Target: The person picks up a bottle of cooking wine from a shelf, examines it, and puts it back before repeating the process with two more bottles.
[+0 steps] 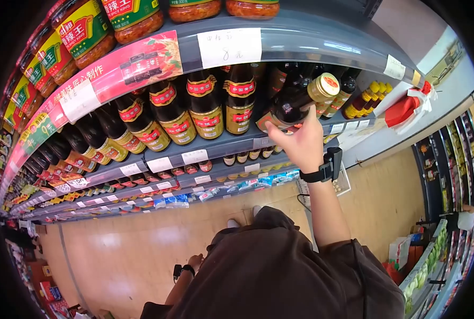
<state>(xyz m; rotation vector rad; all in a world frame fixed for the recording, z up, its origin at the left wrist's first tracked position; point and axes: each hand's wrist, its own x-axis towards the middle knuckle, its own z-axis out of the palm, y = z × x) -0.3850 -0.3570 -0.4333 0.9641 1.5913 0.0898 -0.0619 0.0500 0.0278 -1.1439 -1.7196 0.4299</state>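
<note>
My right hand (302,139) is closed around a dark glass sauce bottle (291,108) at the front of the shelf. The bottle leans, its wide gold cap (323,88) towards the upper right; part of its label is hidden by my fingers. Behind and to the right of it stand other dark bottles (345,87) on the same shelf. To its left is a row of dark bottles with gold and red labels (239,109). My left hand (196,261) hangs low beside my body, away from the shelf, its fingers mostly hidden.
Above, a shelf edge (322,40) with price cards overhangs the bottles, and jars of red sauce (136,21) stand on it. Lower shelves hold small bottles and blue packets (258,183). A white basket (342,183) is below my right forearm. More stocked shelves (450,159) stand at right.
</note>
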